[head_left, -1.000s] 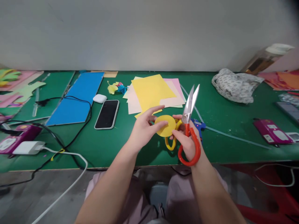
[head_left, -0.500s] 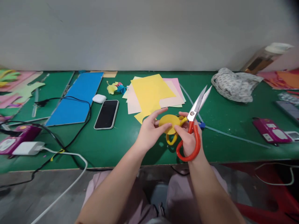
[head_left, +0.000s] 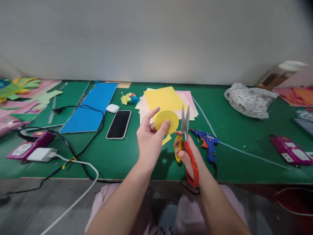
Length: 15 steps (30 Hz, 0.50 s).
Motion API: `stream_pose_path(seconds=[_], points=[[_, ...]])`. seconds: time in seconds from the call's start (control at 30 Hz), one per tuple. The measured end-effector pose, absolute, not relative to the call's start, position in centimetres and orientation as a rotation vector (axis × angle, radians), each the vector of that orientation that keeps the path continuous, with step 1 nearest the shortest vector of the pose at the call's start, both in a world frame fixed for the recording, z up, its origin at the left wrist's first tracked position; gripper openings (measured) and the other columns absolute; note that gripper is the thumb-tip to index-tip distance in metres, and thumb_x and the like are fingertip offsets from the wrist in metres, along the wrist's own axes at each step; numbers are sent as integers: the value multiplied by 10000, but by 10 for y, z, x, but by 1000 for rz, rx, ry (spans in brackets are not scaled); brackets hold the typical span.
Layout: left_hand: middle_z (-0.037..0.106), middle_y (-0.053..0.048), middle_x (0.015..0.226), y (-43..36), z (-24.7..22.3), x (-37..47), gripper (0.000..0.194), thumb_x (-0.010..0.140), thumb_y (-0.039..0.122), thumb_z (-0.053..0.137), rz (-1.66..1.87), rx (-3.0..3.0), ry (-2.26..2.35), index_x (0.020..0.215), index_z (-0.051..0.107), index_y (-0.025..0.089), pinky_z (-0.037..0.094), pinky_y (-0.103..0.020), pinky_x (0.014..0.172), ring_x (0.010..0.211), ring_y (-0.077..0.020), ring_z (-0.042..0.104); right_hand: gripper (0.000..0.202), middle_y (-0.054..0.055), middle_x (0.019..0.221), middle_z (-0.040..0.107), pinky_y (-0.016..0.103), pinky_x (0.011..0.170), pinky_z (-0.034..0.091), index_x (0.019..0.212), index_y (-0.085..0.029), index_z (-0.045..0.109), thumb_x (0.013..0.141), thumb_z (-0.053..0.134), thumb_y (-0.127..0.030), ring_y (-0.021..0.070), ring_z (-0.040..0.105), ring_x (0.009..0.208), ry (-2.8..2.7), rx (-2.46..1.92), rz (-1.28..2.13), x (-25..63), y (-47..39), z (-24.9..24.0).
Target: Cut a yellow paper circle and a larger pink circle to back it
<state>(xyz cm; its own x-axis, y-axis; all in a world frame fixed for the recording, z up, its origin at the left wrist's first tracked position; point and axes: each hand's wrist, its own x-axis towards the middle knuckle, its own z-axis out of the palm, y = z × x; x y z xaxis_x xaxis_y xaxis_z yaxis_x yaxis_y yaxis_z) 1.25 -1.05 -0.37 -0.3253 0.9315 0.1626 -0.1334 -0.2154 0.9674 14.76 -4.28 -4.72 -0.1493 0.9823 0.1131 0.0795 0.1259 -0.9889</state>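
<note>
Between the thumb and fingers of my left hand (head_left: 150, 140) is a round yellow paper disc (head_left: 168, 119), held up above the table. My right hand (head_left: 189, 151) is closed on scissors (head_left: 185, 129) with one red and one yellow handle. Their blades point away from me and stand slightly apart, just right of the disc and not touching it. Behind the disc lies a stack of paper with a cut yellow sheet (head_left: 162, 97) on top. A small yellow scrap (head_left: 167, 140) shows below the disc.
A blue glue gun (head_left: 209, 143) lies right of my right hand. To the left are a phone (head_left: 119, 124), a white case (head_left: 112, 108), a blue board (head_left: 89, 107), cables and a purple power strip (head_left: 36, 143). A patterned cloth bag (head_left: 250, 99) sits at the back right.
My left hand has raised the disc, and my right hand has let go of it. The scissors have turned more upright and moved left beside the disc. The glue gun is now uncovered.
</note>
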Motion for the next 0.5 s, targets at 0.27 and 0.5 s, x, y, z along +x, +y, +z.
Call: stream_pose_path(seconds=[0.27,0.5], points=[[730,2,764,-14,0,13,457,756,321,744,1700,1054,1195,1190,622,243,604,-252,656,698,-151,706,836,33,941,538,297,630,483,1304,-295,460,680,474,-851,166,525,704,-1525,-1133,1161,139,-48,-53],[740,-12,780,-13,-4,17,470,752,341,745,1643,1040,1190,1195,621,245,613,-296,671,718,-178,712,852,21,884,548,294,612,480,1263,-273,494,653,479,-867,156,538,653,-1477,-1184,1133,138,-49,-47]])
